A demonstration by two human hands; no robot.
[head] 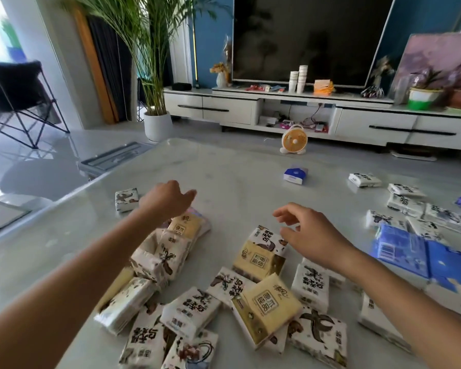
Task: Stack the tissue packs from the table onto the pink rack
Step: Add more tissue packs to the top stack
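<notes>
Several tissue packs, white with dark prints and a few yellow ones [270,302], lie scattered on the pale marble table [224,177]. My left hand [168,199] hovers over a small pile of packs [171,249], fingers loosely curled, holding nothing. My right hand [306,233] hangs open just above a white and yellow pair of packs [261,257]. One white pack [127,199] lies alone to the left of my left hand. Blue packs [410,251] sit at the right. No pink rack shows in this view.
A small blue and white pack [295,174] lies far out on the table. More white packs [410,206] spread along the right side. Beyond the table stand a little orange fan [294,139], a white TV cabinet [277,105], a potted palm [157,123] and a black folding chair [16,99].
</notes>
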